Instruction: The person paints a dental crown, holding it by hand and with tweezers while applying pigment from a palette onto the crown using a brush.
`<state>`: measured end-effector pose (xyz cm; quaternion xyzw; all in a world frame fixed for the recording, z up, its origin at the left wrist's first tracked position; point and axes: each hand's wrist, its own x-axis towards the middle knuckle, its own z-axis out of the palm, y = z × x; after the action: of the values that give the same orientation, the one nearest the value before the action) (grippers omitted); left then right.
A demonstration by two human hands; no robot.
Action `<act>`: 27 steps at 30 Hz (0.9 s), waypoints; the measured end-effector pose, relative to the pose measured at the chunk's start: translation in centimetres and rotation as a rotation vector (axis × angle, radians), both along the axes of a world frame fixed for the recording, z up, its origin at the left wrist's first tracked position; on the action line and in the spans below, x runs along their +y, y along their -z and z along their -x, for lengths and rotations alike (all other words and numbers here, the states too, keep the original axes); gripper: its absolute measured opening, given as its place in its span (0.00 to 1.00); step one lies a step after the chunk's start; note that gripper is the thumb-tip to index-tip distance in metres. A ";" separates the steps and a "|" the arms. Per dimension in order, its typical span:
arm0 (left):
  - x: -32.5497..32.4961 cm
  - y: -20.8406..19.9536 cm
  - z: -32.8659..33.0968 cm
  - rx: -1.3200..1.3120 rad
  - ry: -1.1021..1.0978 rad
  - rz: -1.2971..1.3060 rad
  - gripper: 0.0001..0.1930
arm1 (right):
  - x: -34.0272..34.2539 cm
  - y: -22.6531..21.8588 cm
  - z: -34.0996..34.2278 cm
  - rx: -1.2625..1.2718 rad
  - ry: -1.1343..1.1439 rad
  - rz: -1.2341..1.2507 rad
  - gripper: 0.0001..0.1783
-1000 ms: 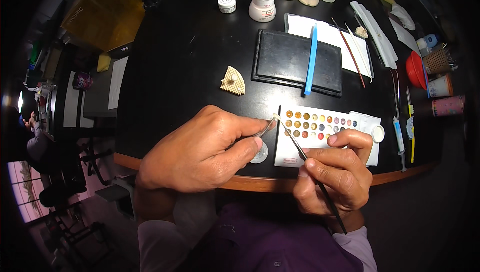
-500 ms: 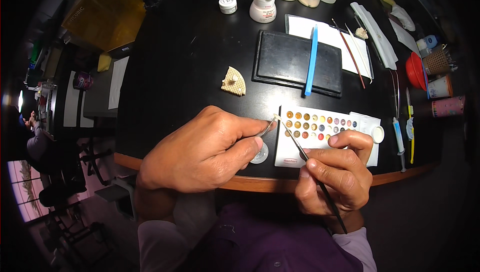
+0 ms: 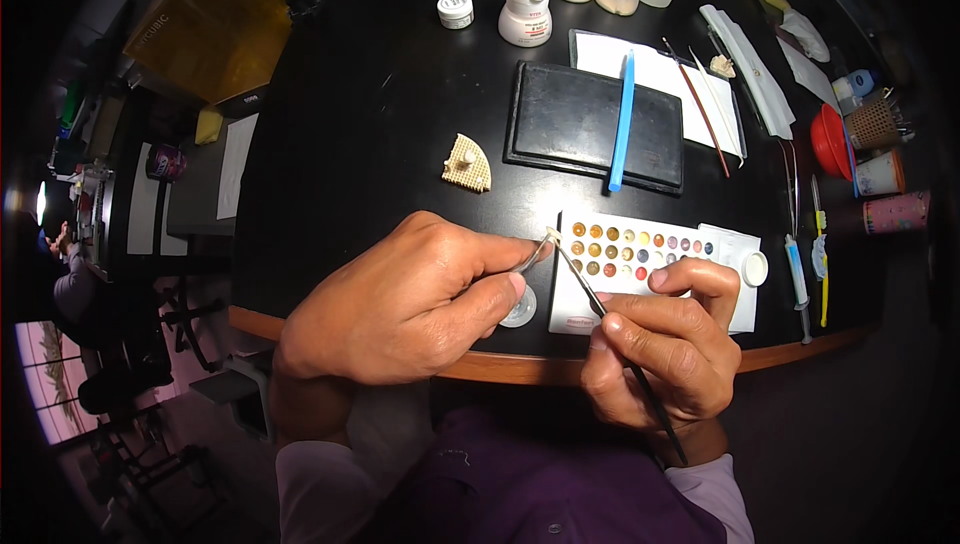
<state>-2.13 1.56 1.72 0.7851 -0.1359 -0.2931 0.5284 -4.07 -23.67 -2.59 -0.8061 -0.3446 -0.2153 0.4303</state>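
My left hand [image 3: 400, 309] is closed, thumb and forefinger pinching metal tweezers [image 3: 533, 257]. At the tweezers' tips sits a small whitish piece [image 3: 553, 233], which looks like a dental crown. My right hand [image 3: 670, 349] grips a thin dark-handled brush [image 3: 654, 406] like a pen, its tip at or very near the whitish piece. I cannot tell whether they touch. Beneath the brush lies a white palette [image 3: 570, 309] with rows of round wells in browns, yellows, reds and dark tones. A small clear round dish [image 3: 520, 310] shows partly behind my left thumb.
Farther back are a honeycomb firing tray [image 3: 466, 166], a black slab [image 3: 570, 124] with a blue stick [image 3: 624, 124] across it, and several jars [image 3: 527, 12]. To the right lie a syringe [image 3: 798, 279] and a red bowl [image 3: 828, 142]. The wooden table edge [image 3: 520, 368] runs below my hands.
My right hand has shifted slightly left with the brush, whose tip stays by the whitish piece. My left hand and the tweezers look still.
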 end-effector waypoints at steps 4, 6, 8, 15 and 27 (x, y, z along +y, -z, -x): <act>0.0 0.1 0.1 0.003 -0.004 0.015 0.20 | 0.1 -0.1 -0.1 0.007 0.003 0.001 0.22; 0.1 0.4 0.2 -0.054 0.000 0.009 0.20 | 0.2 0.1 0.0 0.008 -0.004 -0.004 0.22; 0.1 0.2 0.2 -0.037 -0.005 0.002 0.20 | 0.2 0.1 0.0 0.006 -0.011 -0.009 0.23; -0.1 -0.3 -0.1 -0.084 0.012 -0.036 0.19 | 0.0 0.0 0.1 -0.001 0.001 -0.019 0.20; 0.0 -0.2 -0.2 -0.094 0.058 -0.046 0.21 | -0.4 0.0 0.3 -0.018 0.015 -0.041 0.18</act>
<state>-1.91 1.51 1.92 0.8057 -0.1763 -0.2741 0.4946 -4.40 -24.11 -2.57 -0.7977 -0.3380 -0.2327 0.4420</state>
